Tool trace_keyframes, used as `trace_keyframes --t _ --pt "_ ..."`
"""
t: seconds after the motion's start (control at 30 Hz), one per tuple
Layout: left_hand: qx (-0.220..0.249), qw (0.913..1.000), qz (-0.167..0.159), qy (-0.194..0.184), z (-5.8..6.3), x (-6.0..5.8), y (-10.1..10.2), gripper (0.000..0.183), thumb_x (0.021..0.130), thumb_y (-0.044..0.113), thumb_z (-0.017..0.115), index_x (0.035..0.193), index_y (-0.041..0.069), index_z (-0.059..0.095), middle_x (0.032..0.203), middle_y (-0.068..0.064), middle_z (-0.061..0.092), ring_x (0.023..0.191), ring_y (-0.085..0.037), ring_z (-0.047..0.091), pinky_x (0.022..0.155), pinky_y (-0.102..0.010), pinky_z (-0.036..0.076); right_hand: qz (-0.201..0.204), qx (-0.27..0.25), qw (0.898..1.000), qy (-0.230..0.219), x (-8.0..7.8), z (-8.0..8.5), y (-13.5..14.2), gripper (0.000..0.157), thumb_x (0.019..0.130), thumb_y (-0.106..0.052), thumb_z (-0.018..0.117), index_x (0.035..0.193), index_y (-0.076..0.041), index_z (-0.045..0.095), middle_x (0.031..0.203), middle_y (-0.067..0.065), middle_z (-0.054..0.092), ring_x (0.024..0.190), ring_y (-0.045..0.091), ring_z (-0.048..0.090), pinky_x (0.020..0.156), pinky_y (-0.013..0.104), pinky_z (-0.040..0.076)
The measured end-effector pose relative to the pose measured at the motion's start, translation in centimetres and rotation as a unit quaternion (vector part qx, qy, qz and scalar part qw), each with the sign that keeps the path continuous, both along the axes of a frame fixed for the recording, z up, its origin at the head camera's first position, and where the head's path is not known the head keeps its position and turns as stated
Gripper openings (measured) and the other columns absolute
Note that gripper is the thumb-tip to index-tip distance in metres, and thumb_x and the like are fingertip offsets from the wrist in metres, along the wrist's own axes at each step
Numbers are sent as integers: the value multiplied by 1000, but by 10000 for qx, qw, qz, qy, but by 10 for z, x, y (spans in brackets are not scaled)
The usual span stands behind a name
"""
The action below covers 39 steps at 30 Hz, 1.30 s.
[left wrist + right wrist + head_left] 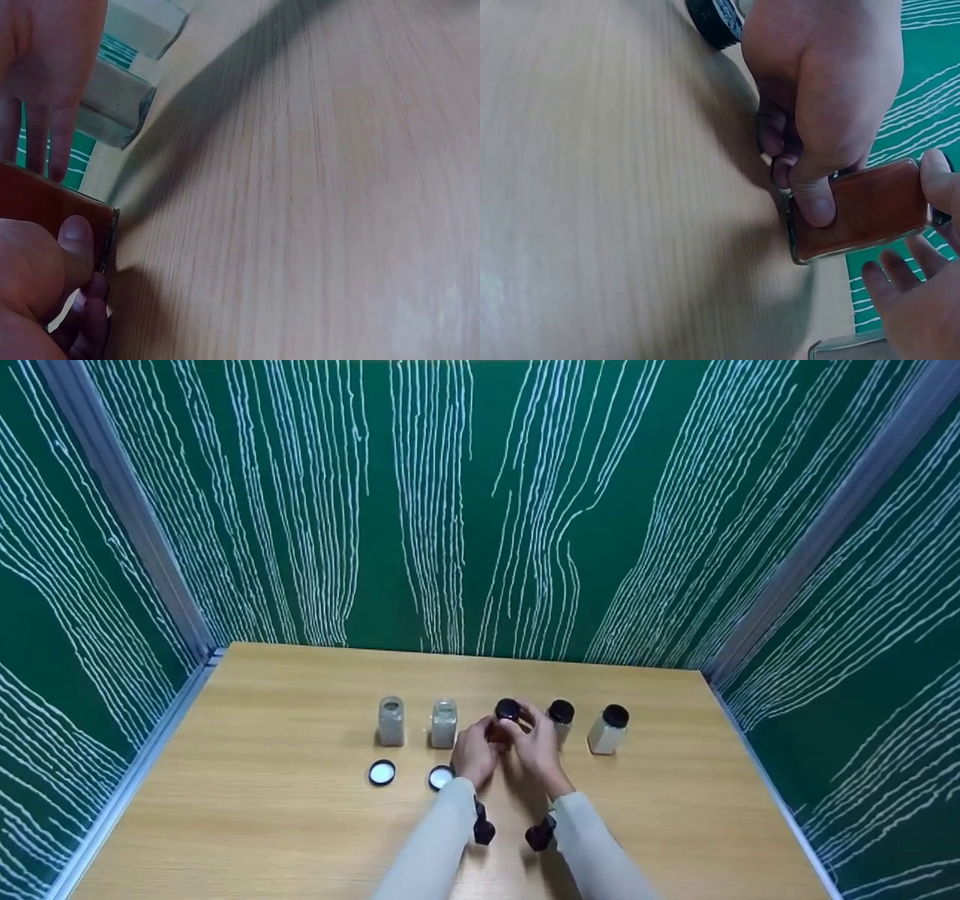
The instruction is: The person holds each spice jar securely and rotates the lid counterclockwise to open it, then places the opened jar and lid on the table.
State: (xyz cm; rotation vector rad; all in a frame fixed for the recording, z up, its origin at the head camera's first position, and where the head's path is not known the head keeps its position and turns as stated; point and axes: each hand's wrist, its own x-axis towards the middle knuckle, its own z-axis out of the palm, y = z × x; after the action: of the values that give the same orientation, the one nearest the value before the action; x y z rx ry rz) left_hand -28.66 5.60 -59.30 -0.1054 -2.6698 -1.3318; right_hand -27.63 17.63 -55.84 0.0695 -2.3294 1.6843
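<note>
A square glass jar of red-brown contents (877, 206) stands on the table between both hands. My left hand (476, 754) grips it low down, its thumb pressed on the side near the base in the right wrist view. Up at the black cap (508, 709), my right hand (536, 746) pinches with thumb and forefinger, while its other fingers extend beside the jar. The cap sits on top of the jar. Fingers hide much of the jar from the head view.
Left of the hands stand two uncapped jars (391, 724) with pale contents; two black lids (382, 772) lie upturned before them. On the right are two capped jars (606, 735), one close behind my right hand. Green, white-streaked walls (375, 510) surround the wooden table (300, 832).
</note>
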Motion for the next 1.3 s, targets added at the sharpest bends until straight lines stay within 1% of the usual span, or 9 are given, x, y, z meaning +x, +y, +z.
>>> trace_keyframes --t 0.2,0.4,0.57,0.67,0.87,0.97,1.13,1.23,1.3 --pt "23 10000 34 -85 -1 0 1 47 81 12 81 127 19 71 116 -11 74 107 -32 70 88 -48 54 395 194 9988 -237 -1 3 4 43 99 3 60 141 7 52 137 33 57 133 46 52 107 55 44" --pt "23 9999 46 -157 1 0 1 45 82 14 82 125 19 72 116 -10 75 107 -31 70 89 -47 54 569 254 9971 -444 0 6 6 45 101 3 56 146 6 48 144 31 53 137 44 48 111 54 40" --pt "50 9999 48 -109 4 1 0 43 82 18 82 124 21 73 112 -8 76 103 -31 70 84 -47 55 439 -21 9979 -476 0 6 4 59 96 -1 68 150 1 45 148 25 50 139 41 47 110 50 42" --pt "50 10000 64 -42 5 3 -1 41 83 18 82 122 22 73 108 -6 76 99 -31 71 80 -47 55 192 -133 9988 -426 0 5 0 65 91 -5 76 147 1 45 146 24 52 137 41 49 108 47 45" --pt "-64 9999 121 -51 4 4 0 40 85 9 77 122 24 73 108 -5 76 98 -32 72 77 -49 55 -362 -257 9986 -279 1 3 -7 49 88 -4 78 129 1 52 134 23 59 131 38 56 105 45 48" --pt "-72 9999 117 -68 2 4 1 42 85 7 75 124 23 73 110 -6 76 99 -33 71 79 -49 55 -457 -290 9983 -195 2 0 -8 44 89 -3 77 125 2 53 131 24 61 130 38 56 105 44 49" --pt "-51 10000 70 -46 2 2 0 36 85 11 77 119 22 73 109 -5 76 102 -31 71 82 -48 55 -220 -63 9997 -88 0 -2 -6 40 95 0 69 130 6 51 133 27 58 132 40 53 107 49 46" --pt "-63 10000 9 -21 3 1 0 32 83 15 80 114 21 73 108 -6 76 102 -32 71 84 -48 55 14 186 9997 -148 0 0 -3 36 99 2 61 134 6 51 138 28 56 135 40 50 110 51 43" --pt "-40 10000 -22 -49 3 0 0 34 82 17 82 115 21 73 109 -8 76 104 -32 70 85 -48 54 159 298 9992 -205 0 2 -1 36 101 3 57 136 5 52 139 27 56 137 39 49 111 52 41"
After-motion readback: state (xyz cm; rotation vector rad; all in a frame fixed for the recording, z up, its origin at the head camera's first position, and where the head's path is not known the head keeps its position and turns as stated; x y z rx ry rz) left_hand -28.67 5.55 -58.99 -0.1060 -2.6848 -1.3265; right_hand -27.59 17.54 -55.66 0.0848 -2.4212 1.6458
